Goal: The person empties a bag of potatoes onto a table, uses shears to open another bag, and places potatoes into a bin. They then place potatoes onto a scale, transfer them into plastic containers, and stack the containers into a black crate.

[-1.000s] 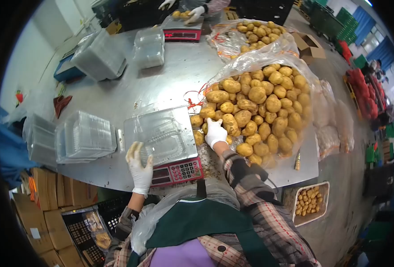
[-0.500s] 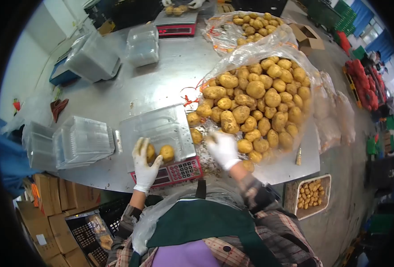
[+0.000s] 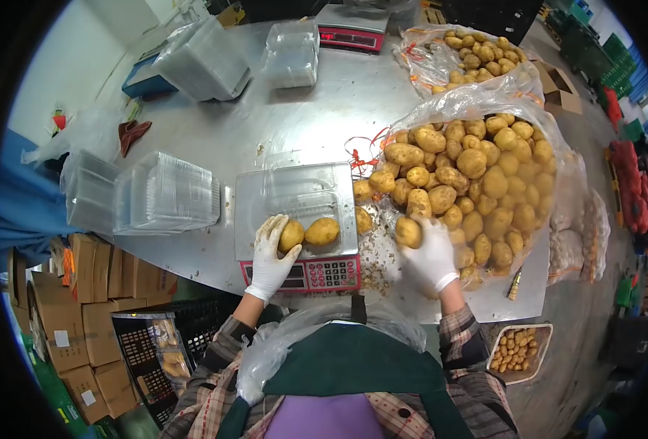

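Note:
My left hand (image 3: pixel 271 260), in a white glove, curls its fingers and thumb around a potato (image 3: pixel 291 235) resting in a clear plastic tray (image 3: pixel 283 187) on the scale. A second potato (image 3: pixel 322 232) lies just to its right in the same tray. The digital scale (image 3: pixel 332 274) has a red front with a keypad, and my left wrist partly covers its display. My right hand (image 3: pixel 432 254), also gloved, grips a potato (image 3: pixel 409 232) at the left edge of the open plastic bag (image 3: pixel 485 101) of potatoes. Two loose potatoes lie between scale and bag.
Stacks of clear trays (image 3: pixel 166 194) stand left of the scale, with more (image 3: pixel 292 55) at the back. Another scale (image 3: pixel 349 36) and a second potato bag (image 3: pixel 477 55) are farther off. Red string (image 3: pixel 364 150) lies by the bag. A potato crate (image 3: pixel 518 351) sits on the floor.
My right hand has closed on a potato by the bag's edge. My left hand stays at the potato in the tray. The camera view has shifted, and the scene appears farther right.

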